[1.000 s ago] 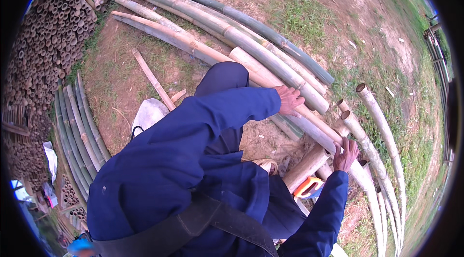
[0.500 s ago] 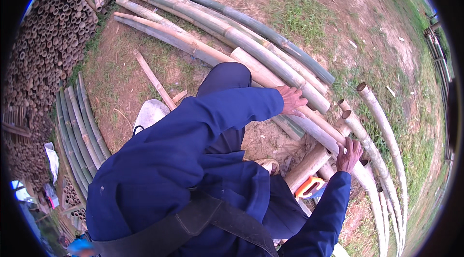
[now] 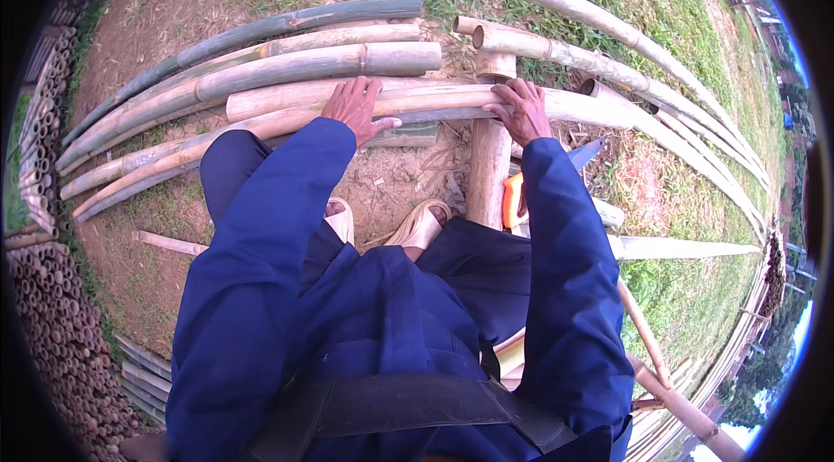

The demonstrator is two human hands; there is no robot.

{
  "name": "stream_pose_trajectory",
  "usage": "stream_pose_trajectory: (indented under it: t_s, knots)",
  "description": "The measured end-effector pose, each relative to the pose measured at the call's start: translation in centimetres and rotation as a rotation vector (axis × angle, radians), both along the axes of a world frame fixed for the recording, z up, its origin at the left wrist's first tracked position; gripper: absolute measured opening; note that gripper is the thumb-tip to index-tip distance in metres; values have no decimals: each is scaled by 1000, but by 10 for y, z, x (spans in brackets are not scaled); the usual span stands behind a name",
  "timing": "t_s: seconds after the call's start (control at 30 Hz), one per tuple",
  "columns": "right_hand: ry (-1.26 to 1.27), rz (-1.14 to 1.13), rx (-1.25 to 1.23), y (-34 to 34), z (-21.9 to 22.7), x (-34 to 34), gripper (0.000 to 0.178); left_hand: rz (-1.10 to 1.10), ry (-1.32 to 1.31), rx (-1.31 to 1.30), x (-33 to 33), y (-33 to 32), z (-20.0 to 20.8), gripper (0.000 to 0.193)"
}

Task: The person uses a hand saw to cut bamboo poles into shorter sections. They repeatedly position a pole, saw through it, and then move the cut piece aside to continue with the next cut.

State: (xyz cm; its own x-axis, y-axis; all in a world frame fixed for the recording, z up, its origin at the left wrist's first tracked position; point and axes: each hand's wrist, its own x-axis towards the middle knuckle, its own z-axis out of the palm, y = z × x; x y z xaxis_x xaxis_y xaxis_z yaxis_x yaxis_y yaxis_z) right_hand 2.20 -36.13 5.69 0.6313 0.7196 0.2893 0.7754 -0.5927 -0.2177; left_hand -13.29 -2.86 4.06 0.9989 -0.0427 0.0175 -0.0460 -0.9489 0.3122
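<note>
A long tan bamboo pole [image 3: 439, 99] stretches sideways in front of me, a greyish edge along its near side. My left hand [image 3: 354, 109] is on it, fingers curled over the top and thumb out to the right. My right hand [image 3: 523, 111] grips it farther right, fingers over the top, above a thick bamboo post [image 3: 489, 162] lying crosswise beneath. A handsaw [image 3: 512, 199] with an orange handle rests beside that post, its blade partly behind my right sleeve. Just beyond my left hand lies a thick pale bamboo piece [image 3: 278, 97].
Several green and tan bamboo poles [image 3: 400, 58] lie beyond on the left. More poles [image 3: 565, 1] fan out to the right. A large stack of cut bamboo [image 3: 52, 323] stands at the left edge. My sandalled feet [image 3: 421, 229] are on bare soil.
My view has turned, so the poles now run across in front of me. My left hand has moved along the pole toward me; my right hand stays on the pole.
</note>
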Motion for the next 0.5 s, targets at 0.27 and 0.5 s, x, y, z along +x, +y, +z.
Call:
stream_pose_trajectory:
  t_s: [0.27, 0.5]
  knots:
    - [13, -3, 39, -9, -11, -7, 46, -116, 150, 142, 14, -9, 2, 87]
    - [-14, -180, -114, -43, 25, 8, 116, -100, 210, 166, 21, -11, -7, 87]
